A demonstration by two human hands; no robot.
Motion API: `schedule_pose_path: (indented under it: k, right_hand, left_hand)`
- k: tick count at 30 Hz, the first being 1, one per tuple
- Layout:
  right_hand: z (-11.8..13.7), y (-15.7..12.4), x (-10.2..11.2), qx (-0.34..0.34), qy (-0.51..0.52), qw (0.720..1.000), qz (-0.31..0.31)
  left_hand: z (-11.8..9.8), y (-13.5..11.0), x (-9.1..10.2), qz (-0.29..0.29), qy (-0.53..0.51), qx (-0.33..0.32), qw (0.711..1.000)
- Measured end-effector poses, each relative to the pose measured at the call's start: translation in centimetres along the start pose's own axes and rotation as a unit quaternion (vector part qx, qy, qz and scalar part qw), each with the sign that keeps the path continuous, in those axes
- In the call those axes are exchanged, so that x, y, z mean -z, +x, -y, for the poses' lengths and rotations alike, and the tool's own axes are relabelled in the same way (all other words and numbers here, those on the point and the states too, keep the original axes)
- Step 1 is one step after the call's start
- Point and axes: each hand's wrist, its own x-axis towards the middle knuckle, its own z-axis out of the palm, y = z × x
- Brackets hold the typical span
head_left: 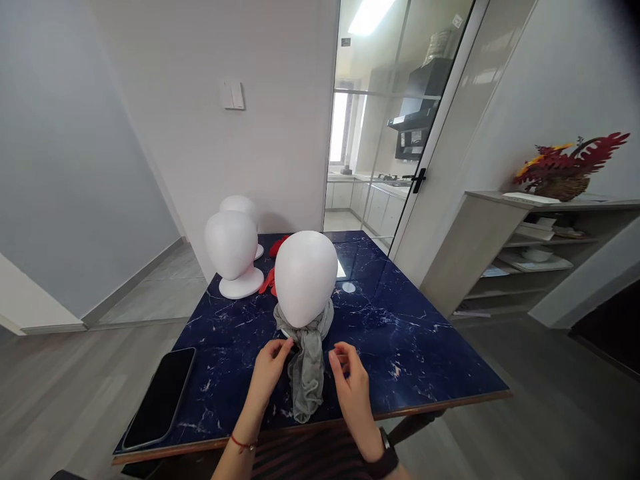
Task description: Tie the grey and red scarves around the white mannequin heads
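A grey, sheer scarf is wrapped round the neck of a white mannequin head in the middle of the table. It is knotted at the front, and its tail hangs down toward the table's near edge. My left hand is at the scarf's left side, thumb and forefinger pinched at the cloth just below the knot. To the right of the tail, my right hand is held apart from the scarf, its fingers curved and parted from the thumb, with nothing in it.
Two more white mannequin heads, a nearer one and one behind it, stand at the back left. Red cloth lies behind the middle head. A large black phone rests near the left edge of the blue marbled table.
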Motion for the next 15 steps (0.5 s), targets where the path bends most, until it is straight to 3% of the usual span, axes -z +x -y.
schedule_pose_path:
  k: [2,5,8,10,12,15]
  right_hand:
    - [-0.1,1.2,-1.4,-0.052,0.021,0.997,0.044]
    - [-0.2,1.9,-3.1,-0.060,0.064,0.992,0.095]
    - [-0.6,1.7,-3.0,-0.063,0.099,0.984,0.131]
    - [-1.1,1.7,-2.3,-0.075,0.097,0.981,0.152]
    - [-1.7,2.3,-1.4,-0.095,0.090,0.982,0.134]
    - [-2.1,3.7,-0.5,-0.138,0.102,0.982,0.082]
  left_hand:
    - [-0.4,-0.1,-1.4,-0.008,0.009,-0.020,1.000]
    - [-0.7,-0.4,-2.8,-0.032,0.000,-0.075,0.997]
    - [0.1,-0.5,-2.6,-0.069,-0.007,-0.081,0.994]
    - [1.0,-0.4,-2.0,-0.063,0.012,-0.063,0.996]
    - [2.0,0.2,-1.4,-0.058,0.021,-0.045,0.997]
    - [2.7,1.8,-0.6,-0.113,-0.026,-0.020,0.993]
